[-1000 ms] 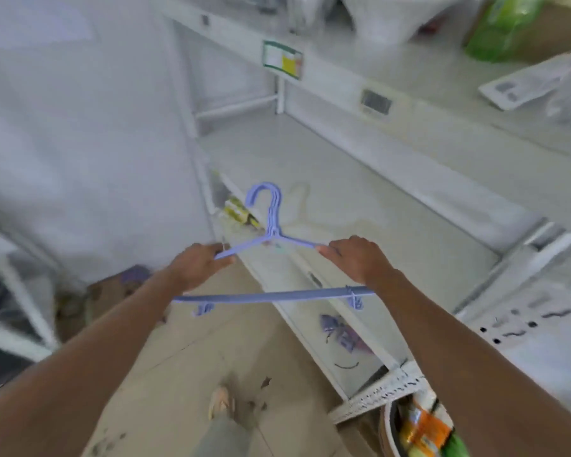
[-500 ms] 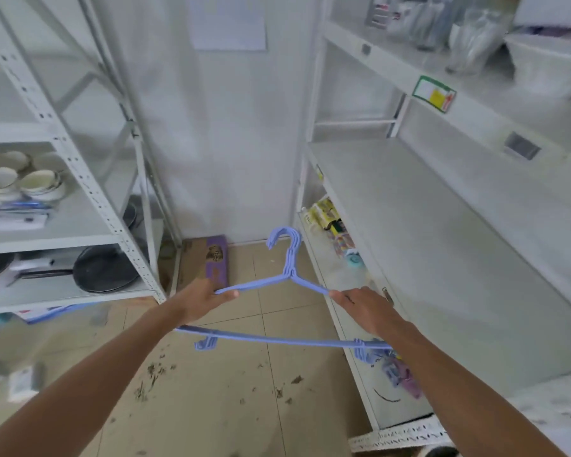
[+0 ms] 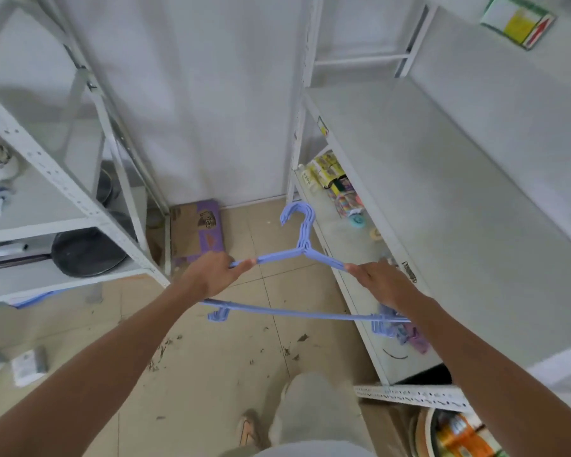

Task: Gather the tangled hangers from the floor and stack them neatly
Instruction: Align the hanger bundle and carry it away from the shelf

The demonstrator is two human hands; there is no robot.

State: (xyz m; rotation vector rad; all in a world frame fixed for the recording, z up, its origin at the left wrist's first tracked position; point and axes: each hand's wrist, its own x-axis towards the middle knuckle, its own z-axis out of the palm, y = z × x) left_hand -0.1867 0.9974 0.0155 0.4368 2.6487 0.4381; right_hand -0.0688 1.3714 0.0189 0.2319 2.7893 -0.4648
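Blue hanger stack (image 3: 302, 249), two hands

bare forearms, light grey trousers (image 3: 314, 413), tan shoe (image 3: 248, 430)

Bright even light, soft shadows, wide-angle bending (edges blurred)

Beige tiled floor (image 3: 198, 384) with scattered debris (image 3: 165, 349), flattened cardboard box (image 3: 197, 230) lying by the wall
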